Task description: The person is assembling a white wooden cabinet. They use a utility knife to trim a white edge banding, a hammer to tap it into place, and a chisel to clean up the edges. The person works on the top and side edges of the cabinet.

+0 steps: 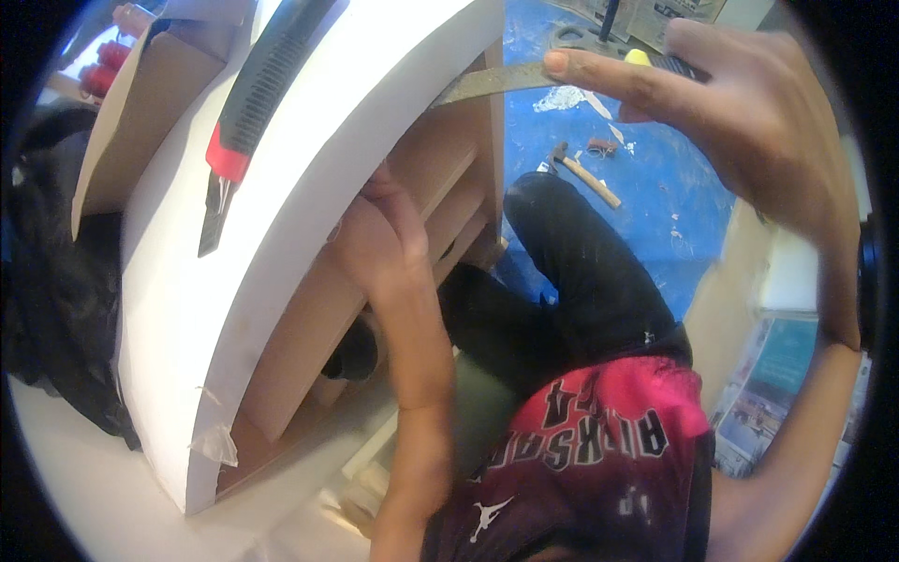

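My right hand (740, 112) is closed round the yellow-and-black handle of a flat metal file (496, 84), its index finger stretched along the blade. The file's far end meets the edge of a white panel (309, 201), the top of a wooden cabinet-like piece. My left hand (384, 234) is closed at the panel's lower edge; some of its fingers are hidden by the wood. A black-and-red utility knife (257, 103) lies on the white surface, blade out.
A hammer (587, 178) and scraps lie on the blue floor covering (646, 206). Shelves (449, 187) show inside the cabinet. A cardboard box (140, 122) and black cloth (61, 281) stand at left. Torn clear tape (215, 445) hangs from the panel's near corner. Newspapers (763, 403) lie at right.
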Demonstrator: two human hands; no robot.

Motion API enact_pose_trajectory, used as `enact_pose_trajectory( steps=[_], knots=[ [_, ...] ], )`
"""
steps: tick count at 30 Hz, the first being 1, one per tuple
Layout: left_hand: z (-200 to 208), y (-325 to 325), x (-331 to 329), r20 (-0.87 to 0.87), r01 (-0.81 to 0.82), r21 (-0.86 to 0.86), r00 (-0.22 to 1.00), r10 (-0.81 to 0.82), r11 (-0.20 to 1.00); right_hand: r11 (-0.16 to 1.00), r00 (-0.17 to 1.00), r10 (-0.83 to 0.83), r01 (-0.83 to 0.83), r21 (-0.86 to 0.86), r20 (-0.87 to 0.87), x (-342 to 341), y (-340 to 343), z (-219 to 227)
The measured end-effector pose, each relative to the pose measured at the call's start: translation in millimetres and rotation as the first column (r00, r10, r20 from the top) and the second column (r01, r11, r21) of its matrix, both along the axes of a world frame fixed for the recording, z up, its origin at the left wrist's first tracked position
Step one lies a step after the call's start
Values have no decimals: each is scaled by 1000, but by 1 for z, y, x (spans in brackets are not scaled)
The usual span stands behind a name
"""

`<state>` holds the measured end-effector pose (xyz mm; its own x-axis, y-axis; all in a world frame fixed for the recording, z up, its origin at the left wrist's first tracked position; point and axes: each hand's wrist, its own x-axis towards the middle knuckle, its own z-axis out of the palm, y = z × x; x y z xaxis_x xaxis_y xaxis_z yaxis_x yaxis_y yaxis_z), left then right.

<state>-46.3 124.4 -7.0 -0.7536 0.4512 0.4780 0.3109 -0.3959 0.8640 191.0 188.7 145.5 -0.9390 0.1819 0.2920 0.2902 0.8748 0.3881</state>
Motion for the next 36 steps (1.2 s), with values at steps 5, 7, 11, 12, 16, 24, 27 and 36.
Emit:
enact_pose_trajectory(
  steps=[5, 7, 11, 12, 16, 24, 27, 36],
  knots=[
    [18, -12, 13, 733, -103, 538, 547, -404, 837, 1000, 1000, 27, -27, -15, 4, -2, -4, 6],
    [5, -16, -6, -283, -260, -33, 929, 240, 965, 999, 1000, 26, -26, -23, 7, -2, -5, 12],
    [9, -15, 9, 385, -67, 262, 922, -40, 963, 1000, 996, -9, 7, 16, 92, -7, 1, 18],
    [10, -15, 10, 665, -70, 484, 678, -314, 872, 996, 980, -81, 72, 58, 180, -6, -18, 24],
    [6, -28, 3, -679, -470, -279, 713, 175, 837, 1000, 999, 16, -15, -23, 35, -11, 5, 12],
    [14, -27, 6, -484, -365, -493, 869, 100, 790, 999, 999, 9, -10, 34, 53, -12, 5, 11],
    [4, -22, 2, 308, 113, 214, 935, -177, 970, 999, 997, -18, 14, 48, 78, -8, -13, 17],
    [-6, -15, -5, 615, -19, 440, 735, -286, 898, 997, 998, -7, 3, 71, 59, -10, -10, 21]
  ],
)
